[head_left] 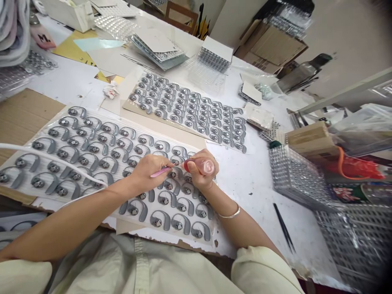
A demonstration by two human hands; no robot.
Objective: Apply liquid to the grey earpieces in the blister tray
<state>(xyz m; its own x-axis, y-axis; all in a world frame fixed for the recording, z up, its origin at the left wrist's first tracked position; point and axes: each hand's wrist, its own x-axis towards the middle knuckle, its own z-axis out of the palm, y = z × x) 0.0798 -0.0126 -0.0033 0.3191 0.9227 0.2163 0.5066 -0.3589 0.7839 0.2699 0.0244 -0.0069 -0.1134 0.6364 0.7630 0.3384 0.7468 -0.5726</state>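
My right hand [202, 169] is wrapped round a small bottle [206, 166] of reddish liquid, its narrow tip aimed left and down. Close beside it, my left hand [151, 169] pinches a thin pink stick [161, 172] that looks like a tool handle. Both hands hover over a large sheet [183, 212] carrying rows of grey hook-shaped pieces, like ear-hook earphone parts, each with a round metallic end. One such grey ear-hook piece [165, 200] lies just below my hands. The bottle's tip and the stick's end nearly meet; whether they touch a piece I cannot tell.
Behind lies a second card [190, 108] of smaller grey hook pieces. Black tweezers [283, 227] rest at the right, near stacked clear trays [297, 175]. A white cable [55, 157] crosses the sheet at left. Cardboard boxes [272, 45] stand at the back.
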